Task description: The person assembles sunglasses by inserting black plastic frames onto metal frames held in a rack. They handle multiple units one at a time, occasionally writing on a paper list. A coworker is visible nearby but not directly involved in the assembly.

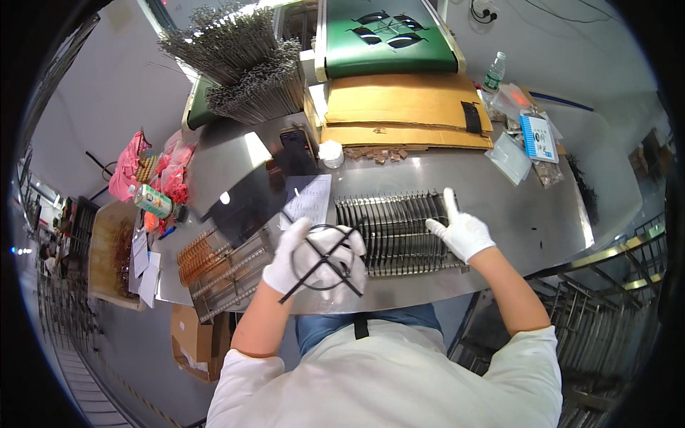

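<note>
My left hand (pixel 282 262), in a white glove, is closed on a black wire frame (pixel 325 257) made of a crossed pair of bars with a ring. It holds the frame tilted above the table's near edge. Beside it lies a slotted metal rack (pixel 399 269) with a row of dark curved parts (pixel 392 232). My right hand (pixel 464 234), also gloved, is at the rack's right end with thumb and forefinger spread apart. Whether its fingertips touch the rack I cannot tell. A printed sheet (pixel 310 196) lies behind my left hand.
Left on the metal table (pixel 514 214) is another rack with copper-coloured parts (pixel 196 257). Bundled metal wires (pixel 260 85) stand at the back left. Folded cardboard (pixel 399 107) lies before a green conveyor (pixel 385 53) carrying black pieces. A bottle (pixel 494 73) stands back right; another (pixel 152 200) lies left.
</note>
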A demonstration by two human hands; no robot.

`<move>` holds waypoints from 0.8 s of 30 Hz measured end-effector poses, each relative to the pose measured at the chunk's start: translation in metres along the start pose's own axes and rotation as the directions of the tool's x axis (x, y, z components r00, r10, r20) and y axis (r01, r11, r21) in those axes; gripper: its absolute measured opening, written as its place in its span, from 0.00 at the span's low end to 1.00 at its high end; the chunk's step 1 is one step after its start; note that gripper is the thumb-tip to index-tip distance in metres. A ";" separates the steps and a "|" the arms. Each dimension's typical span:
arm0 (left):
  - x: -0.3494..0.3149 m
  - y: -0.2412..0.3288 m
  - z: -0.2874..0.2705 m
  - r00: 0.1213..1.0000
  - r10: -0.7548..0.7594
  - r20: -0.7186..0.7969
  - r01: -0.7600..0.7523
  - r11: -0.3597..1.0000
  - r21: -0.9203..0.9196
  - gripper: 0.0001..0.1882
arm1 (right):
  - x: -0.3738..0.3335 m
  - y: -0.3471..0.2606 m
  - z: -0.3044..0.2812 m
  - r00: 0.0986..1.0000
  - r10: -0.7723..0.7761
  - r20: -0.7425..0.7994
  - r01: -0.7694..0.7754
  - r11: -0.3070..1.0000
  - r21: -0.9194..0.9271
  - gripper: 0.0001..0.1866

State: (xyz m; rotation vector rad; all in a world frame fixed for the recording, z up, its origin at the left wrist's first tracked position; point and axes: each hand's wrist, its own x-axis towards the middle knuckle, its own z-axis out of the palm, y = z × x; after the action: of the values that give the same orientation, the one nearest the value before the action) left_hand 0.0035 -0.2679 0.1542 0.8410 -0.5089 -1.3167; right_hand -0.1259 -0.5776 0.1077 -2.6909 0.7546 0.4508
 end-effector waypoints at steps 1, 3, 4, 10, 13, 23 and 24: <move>0.007 -0.002 0.000 1.000 -0.022 -0.003 0.022 0.998 0.055 0.57 | -0.003 -0.005 -0.008 0.989 -0.047 -0.140 0.035 0.996 -0.081 0.50; 0.017 -0.004 0.002 0.994 -0.111 0.017 0.111 0.994 -0.004 0.59 | -0.015 -0.017 -0.028 0.841 -0.323 -0.434 0.226 0.939 -0.261 0.50; 0.019 -0.006 0.019 0.929 -0.304 -0.210 0.136 0.810 -0.571 0.52 | -0.027 -0.029 -0.043 0.652 -0.519 -0.553 0.359 0.853 -0.378 0.50; 0.022 -0.030 0.015 0.791 -0.612 -0.022 0.559 0.707 0.433 0.31 | -0.078 -0.080 -0.067 0.758 -0.652 -0.003 0.598 0.693 0.402 0.43; 0.013 0.005 0.039 0.785 -0.614 -0.088 0.427 0.432 0.794 0.20 | -0.078 -0.066 -0.039 0.590 -0.795 -0.140 0.758 0.486 0.434 0.37; -0.083 0.125 -0.029 0.089 0.996 -0.001 -0.951 0.084 -0.296 0.50 | -0.007 0.070 0.033 0.993 -0.094 -0.069 0.097 0.342 0.934 0.30; -0.078 0.121 -0.040 0.080 0.989 0.121 -0.763 0.139 -0.631 0.48 | -0.005 0.069 0.033 0.992 -0.116 -0.055 0.100 0.425 0.900 0.31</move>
State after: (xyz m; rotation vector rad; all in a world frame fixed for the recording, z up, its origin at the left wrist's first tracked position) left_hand 0.0936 -0.1788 0.2335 -0.3732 -0.9529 -0.2907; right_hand -0.1743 -0.6187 0.0655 -1.6540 0.5575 -0.0231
